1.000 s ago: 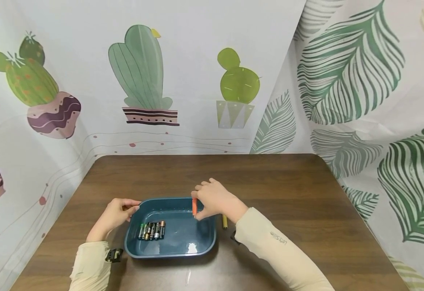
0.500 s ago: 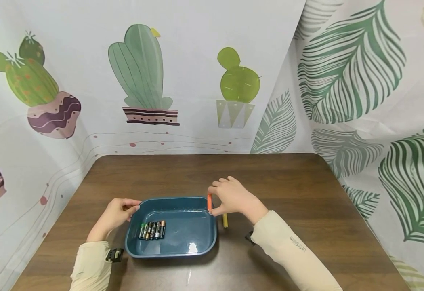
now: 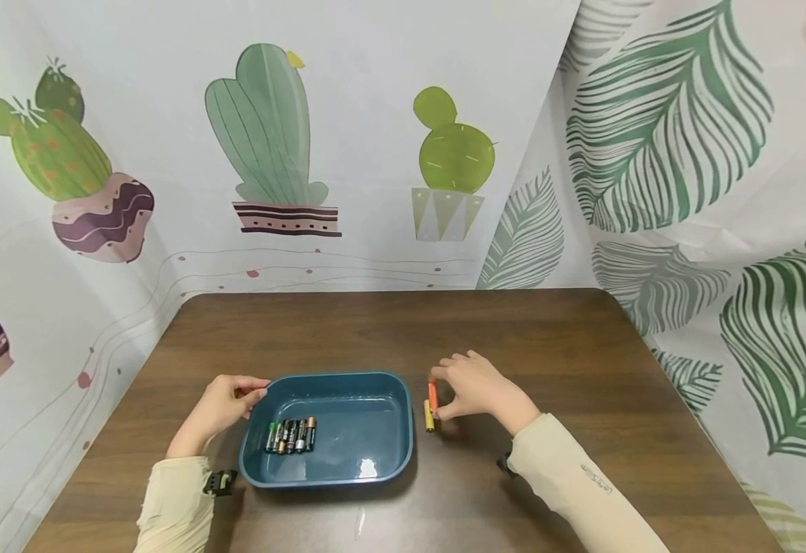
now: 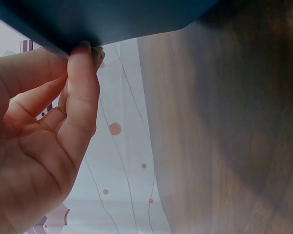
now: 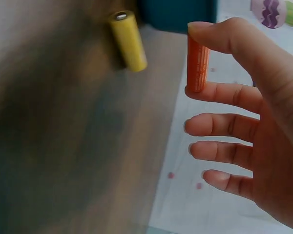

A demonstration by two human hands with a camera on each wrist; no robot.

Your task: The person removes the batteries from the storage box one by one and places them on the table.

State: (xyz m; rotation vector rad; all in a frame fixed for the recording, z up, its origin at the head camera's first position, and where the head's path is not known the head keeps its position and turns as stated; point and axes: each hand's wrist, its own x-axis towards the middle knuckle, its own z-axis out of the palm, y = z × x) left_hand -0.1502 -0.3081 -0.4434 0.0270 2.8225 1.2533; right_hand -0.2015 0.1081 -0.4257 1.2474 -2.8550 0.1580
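Observation:
My right hand [image 3: 477, 386] pinches an orange battery [image 5: 197, 66] by its two ends, between thumb and index finger; the other fingers are spread apart. Beside it a yellow battery [image 3: 428, 415] lies on the table, just right of the blue tray [image 3: 327, 485]. In the right wrist view the yellow battery shows its metal end. With thumb and fingertips my left hand [image 3: 226, 405] grips the tray's far left corner; the left wrist view shows the thumb against the rim. Several dark batteries [image 3: 291, 435] lie side by side in the left half of the tray.
The brown wooden table [image 3: 548, 346] reaches back to a printed cloth [image 3: 368, 153] with cacti and leaves. Dark wrist devices are strapped to both arms, the left device [image 3: 219, 483] close to the tray's left side.
My right hand has carried the orange battery rightward, from over the tray's right part, past its rim, to beside the yellow battery. The left hand stays at the tray corner.

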